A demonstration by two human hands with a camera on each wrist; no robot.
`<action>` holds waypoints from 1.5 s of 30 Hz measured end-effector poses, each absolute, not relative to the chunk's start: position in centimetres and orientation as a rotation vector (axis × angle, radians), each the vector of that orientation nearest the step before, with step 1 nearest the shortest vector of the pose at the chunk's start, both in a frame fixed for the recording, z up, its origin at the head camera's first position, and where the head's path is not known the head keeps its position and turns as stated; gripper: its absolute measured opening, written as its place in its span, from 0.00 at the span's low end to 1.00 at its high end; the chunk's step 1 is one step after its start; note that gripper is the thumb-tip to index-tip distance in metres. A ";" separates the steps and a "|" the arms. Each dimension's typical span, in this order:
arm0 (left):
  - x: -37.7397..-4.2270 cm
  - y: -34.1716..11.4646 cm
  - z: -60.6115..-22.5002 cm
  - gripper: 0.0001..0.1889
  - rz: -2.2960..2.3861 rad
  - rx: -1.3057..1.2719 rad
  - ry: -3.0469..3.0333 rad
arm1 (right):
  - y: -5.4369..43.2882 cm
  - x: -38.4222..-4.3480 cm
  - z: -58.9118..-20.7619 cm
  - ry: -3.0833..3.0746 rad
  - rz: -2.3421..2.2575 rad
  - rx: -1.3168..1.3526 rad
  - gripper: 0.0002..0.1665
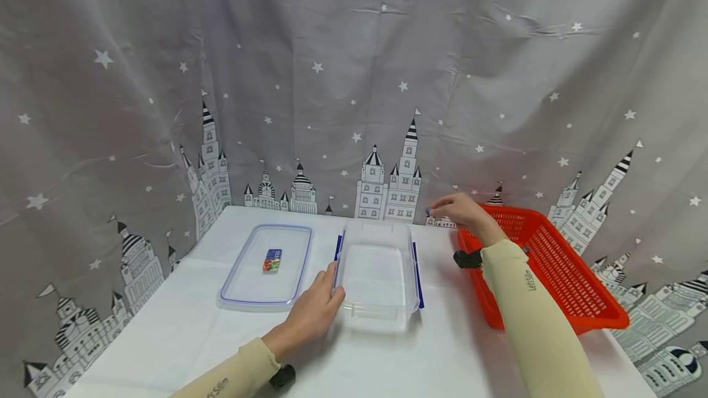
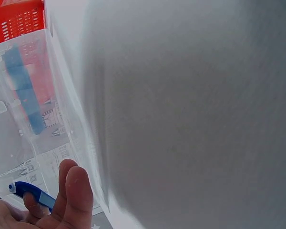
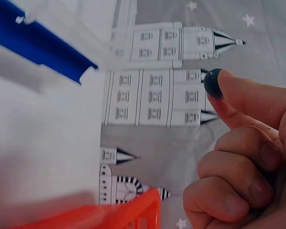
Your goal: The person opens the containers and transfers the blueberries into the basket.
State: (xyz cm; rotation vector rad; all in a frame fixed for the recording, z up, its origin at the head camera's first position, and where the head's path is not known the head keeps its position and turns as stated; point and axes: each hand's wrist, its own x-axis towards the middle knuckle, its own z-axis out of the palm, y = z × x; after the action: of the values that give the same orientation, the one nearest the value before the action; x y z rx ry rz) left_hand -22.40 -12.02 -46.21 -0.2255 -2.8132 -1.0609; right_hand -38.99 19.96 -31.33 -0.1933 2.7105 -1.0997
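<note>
A clear plastic food container (image 1: 376, 318) with blue side latches stands without its lid on the white table. My left hand (image 1: 314, 307) grips its near left side, with the fingers by a blue latch (image 2: 35, 194). Between thumb and index finger, my right hand (image 1: 463, 212) pinches a small, dark blue round ball (image 3: 213, 83) that looks like a blueberry. That hand is raised to the right of the container's far end, by the left rim of a red basket (image 1: 586, 275). The other right fingers are curled into the palm.
A clear lid (image 1: 243, 290) with a blue seal and a colourful label (image 1: 272, 260) lies on the table left of the container. Behind the table hangs a grey curtain (image 1: 332, 91) printed with castles and stars. The right forearm crosses over the basket.
</note>
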 end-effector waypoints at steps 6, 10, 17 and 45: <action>-22.3 -12.0 -46.2 0.33 -1.072 -0.221 -2.813 | 22.2 -38.6 -31.1 2.726 -1.083 -0.189 0.25; -22.3 -12.0 -46.2 0.33 -1.072 -0.229 -2.812 | 24.0 -38.4 -30.8 2.727 -1.082 -0.185 0.26; -22.3 -12.1 -46.2 0.33 -1.067 -0.228 -2.820 | 27.2 -38.1 -31.1 2.733 -1.073 -0.174 0.27; -22.2 -12.0 -46.1 0.33 -1.069 -0.225 -2.814 | 35.6 -36.4 -35.1 2.638 -1.020 0.055 0.24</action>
State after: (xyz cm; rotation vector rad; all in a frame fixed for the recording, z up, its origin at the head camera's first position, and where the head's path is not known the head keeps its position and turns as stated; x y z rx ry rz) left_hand -22.21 -11.97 -46.08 -0.2252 -2.8135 -1.0694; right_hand -36.45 35.65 -35.11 0.0546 2.6383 -1.0199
